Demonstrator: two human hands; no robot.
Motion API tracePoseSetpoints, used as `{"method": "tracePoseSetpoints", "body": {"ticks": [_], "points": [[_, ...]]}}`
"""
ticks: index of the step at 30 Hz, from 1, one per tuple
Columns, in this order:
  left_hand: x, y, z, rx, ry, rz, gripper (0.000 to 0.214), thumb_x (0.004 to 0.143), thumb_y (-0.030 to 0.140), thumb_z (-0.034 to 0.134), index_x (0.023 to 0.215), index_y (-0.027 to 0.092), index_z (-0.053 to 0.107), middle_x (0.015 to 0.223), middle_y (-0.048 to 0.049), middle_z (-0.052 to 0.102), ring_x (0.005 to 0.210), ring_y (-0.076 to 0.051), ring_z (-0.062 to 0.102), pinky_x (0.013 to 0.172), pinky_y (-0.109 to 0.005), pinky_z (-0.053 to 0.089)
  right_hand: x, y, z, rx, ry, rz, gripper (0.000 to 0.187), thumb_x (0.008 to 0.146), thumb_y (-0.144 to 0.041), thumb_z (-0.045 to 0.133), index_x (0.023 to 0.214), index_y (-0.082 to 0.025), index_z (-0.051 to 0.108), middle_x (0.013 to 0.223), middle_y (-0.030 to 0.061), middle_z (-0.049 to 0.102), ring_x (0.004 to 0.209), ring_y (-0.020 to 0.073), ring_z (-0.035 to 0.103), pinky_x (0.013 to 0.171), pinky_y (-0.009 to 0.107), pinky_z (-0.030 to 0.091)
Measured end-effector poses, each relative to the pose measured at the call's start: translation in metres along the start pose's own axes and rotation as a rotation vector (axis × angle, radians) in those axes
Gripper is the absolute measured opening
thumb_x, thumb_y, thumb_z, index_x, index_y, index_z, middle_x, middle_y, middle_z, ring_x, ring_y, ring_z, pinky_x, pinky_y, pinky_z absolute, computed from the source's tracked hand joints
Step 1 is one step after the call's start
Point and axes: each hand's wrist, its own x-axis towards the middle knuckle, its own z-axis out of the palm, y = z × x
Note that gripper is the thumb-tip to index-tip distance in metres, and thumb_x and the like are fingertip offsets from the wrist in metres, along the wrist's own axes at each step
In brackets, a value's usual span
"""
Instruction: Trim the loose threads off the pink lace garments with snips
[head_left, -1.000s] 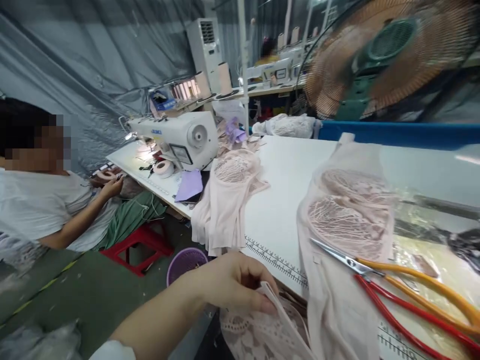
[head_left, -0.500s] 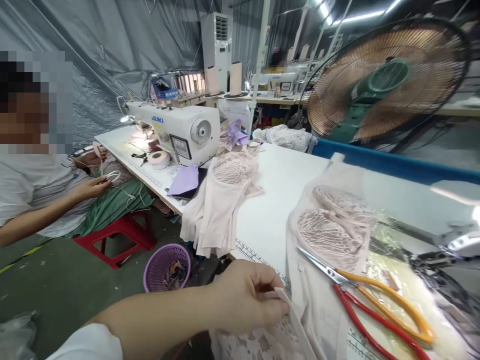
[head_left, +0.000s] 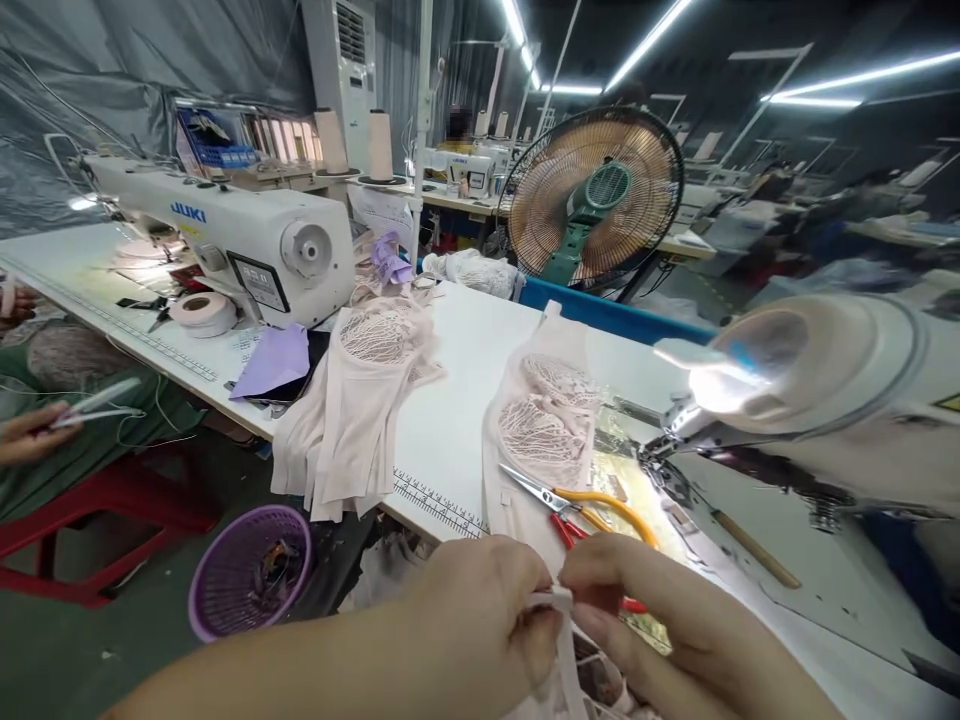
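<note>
Low in the head view, my left hand (head_left: 484, 615) pinches a pale pink fabric band (head_left: 568, 665) of a lace garment. My right hand (head_left: 660, 610) meets it from the right, thumb and fingers closed on the same band. Much of the garment hangs below, partly hidden by my hands. Just beyond them lie scissors (head_left: 531, 485) with one orange and one red handle, the red one partly covered by my right hand. They rest against a pale lace bra piece (head_left: 544, 430) on the white table (head_left: 450, 400).
Several more bra pieces (head_left: 349, 400) hang over the table edge at left, beside a JUKI sewing machine (head_left: 247, 235). Another machine (head_left: 825, 390) stands at right, its lamp lit. A purple basket (head_left: 214, 570) is on the floor. A co-worker's hand (head_left: 34, 435) holds a white strip at far left.
My right hand has come into view and joined my left hand on the band. The view has swung right, bringing in the right-hand machine.
</note>
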Motion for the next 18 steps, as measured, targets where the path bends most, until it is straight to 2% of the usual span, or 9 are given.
{"method": "tracePoseSetpoints", "body": {"ticks": [4,7,10,13,18], "points": [[-0.001,-0.002,-0.004,-0.159,-0.026,-0.067,0.018,0.073,0.027,0.049,0.062,0.02,0.038,0.057,0.0035,0.039,0.052,-0.011,0.035,0.048,-0.024,0.024,0.016,-0.001,0.001,0.048,-0.023,-0.151,0.013,0.092,-0.015,0.048,0.088,-0.025,0.056,0.077,-0.002,0.061,0.068,0.0131,0.061,0.063,0.021,0.051],[0.0,-0.005,-0.011,-0.455,-0.164,-0.209,0.012,0.07,0.029,0.055,0.069,0.019,0.048,0.056,0.0063,0.037,0.049,-0.009,0.031,0.045,-0.022,0.023,0.018,0.002,0.003,0.022,-0.001,-0.331,0.02,0.089,-0.006,0.046,0.093,-0.023,0.056,0.082,0.0007,0.061,0.074,0.0136,0.061,0.065,0.022,0.051],[0.0,-0.007,-0.016,-0.658,-0.25,-0.324,0.018,0.066,0.032,0.059,0.075,0.017,0.053,0.057,0.0065,0.039,0.049,-0.008,0.032,0.045,-0.02,0.025,0.015,0.008,0.006,-0.001,0.023,-0.42,0.025,0.089,-0.002,0.044,0.1,-0.021,0.056,0.086,0.0041,0.06,0.077,0.0148,0.06,0.066,0.024,0.05],[-0.003,-0.005,-0.015,-0.684,-0.17,-0.335,0.021,0.066,0.035,0.059,0.073,0.016,0.054,0.058,0.0043,0.043,0.051,-0.009,0.036,0.046,-0.021,0.029,0.011,0.015,0.01,-0.006,0.032,-0.451,0.027,0.09,-0.001,0.043,0.105,-0.019,0.056,0.09,0.0062,0.058,0.08,0.0164,0.059,0.068,0.028,0.05],[-0.006,-0.002,-0.001,-0.637,0.007,-0.197,0.02,0.074,0.032,0.05,0.062,0.016,0.051,0.054,0.0034,0.038,0.052,-0.01,0.035,0.048,-0.022,0.029,0.015,0.011,0.016,-0.059,0.098,-0.437,0.023,0.088,-0.001,0.045,0.098,-0.019,0.054,0.085,0.0038,0.057,0.075,0.0142,0.057,0.064,0.025,0.049]]}}
